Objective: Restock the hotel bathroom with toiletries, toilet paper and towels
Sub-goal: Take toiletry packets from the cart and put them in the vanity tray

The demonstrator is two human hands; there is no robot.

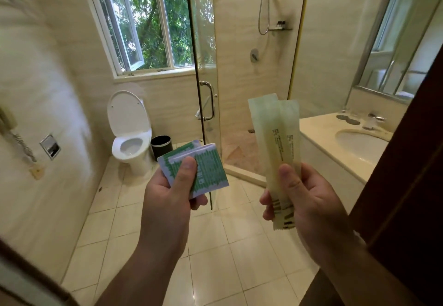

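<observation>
Head cam shows both your forearms coming in from the bottom edge, hands side by side and well apart. Your left hand (171, 187) is palm-up with the thumb clamped flat on top of a small stack of green-and-white packets (206, 171) and the fingers curled underneath. The stack lies nearly level and sticks out to the right of your grip. Your right hand (309, 198) is turned thumb-up, pinching two long pale sachets (273, 133) near their lower ends. They stand upright, leaning a touch left, overlapping, with the tops fanned slightly apart.

Room-wise, the tiled floor (215, 245) runs ahead of you between the left wall (48, 90) and the front of the counter (335, 164). It goes up to the toilet (130, 135), lid up, with the black bin (161, 146) just beside it. The glass shower door (203, 42) stands in the middle, and its edge drops down behind the packets. A dark door (407, 174) crowds your right forearm on that side. The sink (359, 146) sits in the counter beyond your right hand, tap (375, 118) at the back.
</observation>
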